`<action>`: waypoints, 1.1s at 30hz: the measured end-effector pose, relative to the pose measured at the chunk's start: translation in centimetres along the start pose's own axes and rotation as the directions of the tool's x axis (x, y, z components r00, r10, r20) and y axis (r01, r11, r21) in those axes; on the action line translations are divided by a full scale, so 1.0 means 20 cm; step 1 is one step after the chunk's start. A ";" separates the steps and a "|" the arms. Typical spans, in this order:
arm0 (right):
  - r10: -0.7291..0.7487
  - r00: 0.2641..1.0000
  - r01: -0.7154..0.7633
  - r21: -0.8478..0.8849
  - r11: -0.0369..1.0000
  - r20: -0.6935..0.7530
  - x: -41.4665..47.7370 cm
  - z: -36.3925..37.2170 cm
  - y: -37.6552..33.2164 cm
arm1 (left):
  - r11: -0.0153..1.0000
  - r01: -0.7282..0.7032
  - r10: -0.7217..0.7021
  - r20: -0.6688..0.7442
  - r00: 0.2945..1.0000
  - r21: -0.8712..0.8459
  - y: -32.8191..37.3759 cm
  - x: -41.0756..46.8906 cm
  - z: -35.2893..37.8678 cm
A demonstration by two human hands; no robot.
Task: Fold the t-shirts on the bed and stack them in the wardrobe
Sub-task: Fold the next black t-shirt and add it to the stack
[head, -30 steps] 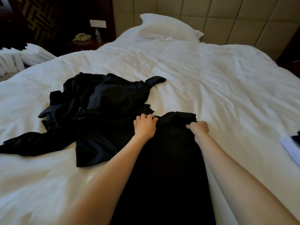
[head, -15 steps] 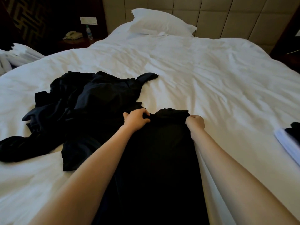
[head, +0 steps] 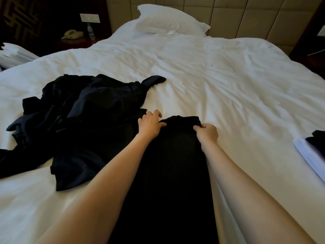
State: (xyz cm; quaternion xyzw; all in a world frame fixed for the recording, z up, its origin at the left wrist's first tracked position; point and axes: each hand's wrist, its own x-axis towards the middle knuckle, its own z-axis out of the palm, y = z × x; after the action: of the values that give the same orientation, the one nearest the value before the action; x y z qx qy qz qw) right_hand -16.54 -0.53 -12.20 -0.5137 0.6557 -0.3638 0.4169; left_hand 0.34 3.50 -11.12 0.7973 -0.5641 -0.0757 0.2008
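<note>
Black t-shirt (head: 172,164), folded into a long strip, is lying along the near middle of the bed (head: 228,81). The left hand (head: 149,126) and right hand (head: 207,134) are each pinching a far corner of it. Crumpled dark shirts (head: 84,120) are lying heaped on the bed's left side.

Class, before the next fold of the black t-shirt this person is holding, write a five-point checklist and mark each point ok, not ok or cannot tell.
1. The left hand pinches the far left corner of the black t-shirt: ok.
2. The right hand grips its far right corner: ok.
3. The t-shirt lies as a narrow strip, flat on the white duvet: ok.
4. The strip lies apart from the pile of dark t-shirts: cannot tell; black borders black there.
5. The wardrobe is ready for stacking: cannot tell; it is not in view.
</note>
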 end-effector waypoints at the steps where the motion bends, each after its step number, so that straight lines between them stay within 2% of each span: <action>1: -0.010 1.000 0.010 0.000 1.000 -0.016 0.00 0.00 0.01 | 0.999 -0.003 0.003 -0.016 1.000 0.049 0.00 -0.01 0.01; 3: -0.002 0.999 0.005 0.060 0.998 -0.042 -0.03 -0.02 0.01 | 0.995 -0.029 0.039 -0.102 0.994 0.090 0.00 -0.05 0.00; 6: -0.009 1.000 0.009 0.142 0.990 0.000 -0.12 -0.03 0.02 | 0.993 -0.092 0.107 -0.211 0.972 0.080 0.02 -0.14 -0.07; 10: -0.025 1.000 0.024 0.174 0.984 0.004 -0.28 -0.04 0.07 | 0.991 -0.131 0.131 -0.161 0.978 0.010 0.00 -0.38 -0.15; 13: -0.021 1.000 0.020 0.132 0.991 0.001 -0.44 -0.09 0.09 | 0.998 -0.057 0.055 -0.071 0.996 -0.037 -0.04 -0.57 -0.20; 17: -0.040 0.999 0.040 -0.052 0.998 0.013 -0.64 -0.16 0.08 | 0.990 0.052 -0.061 -0.066 0.996 -0.127 -0.06 -0.78 -0.25; 20: -0.185 0.983 0.182 -0.225 0.957 0.008 -0.80 -0.20 0.09 | 0.962 0.127 -0.151 -0.085 0.985 -0.241 -0.06 -0.92 -0.27; 22: -0.305 0.952 0.304 -0.258 0.917 0.040 -0.93 -0.22 0.10 | 0.928 0.172 -0.223 -0.124 0.967 -0.329 -0.09 -1.03 -0.27; 24: -0.358 0.927 0.375 -0.253 0.892 0.109 -1.06 -0.24 0.13 | 0.879 0.209 -0.311 -0.184 0.933 -0.428 -0.11 -1.12 -0.27; 27: -0.395 0.884 0.451 -0.235 0.861 0.249 -1.25 -0.24 0.16 | 0.736 0.335 -0.457 -0.068 0.887 -0.588 -0.13 -1.22 -0.29; 29: -0.426 0.833 0.518 -0.227 0.825 0.354 -1.36 -0.24 0.19 | 0.674 0.410 -0.489 0.045 0.871 -0.615 -0.15 -1.26 -0.29; 33: -0.407 0.719 0.613 -0.238 0.754 0.564 -1.51 -0.27 0.23 | 0.611 0.441 -0.379 0.246 0.892 -0.658 -0.15 -1.36 -0.28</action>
State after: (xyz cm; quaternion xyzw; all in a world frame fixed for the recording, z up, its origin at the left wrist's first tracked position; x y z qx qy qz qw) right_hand -19.48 30.17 -9.07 -0.8259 0.4201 -0.1824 0.3287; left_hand -4.57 30.99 -10.07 0.7649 -0.3033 -0.3591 0.4403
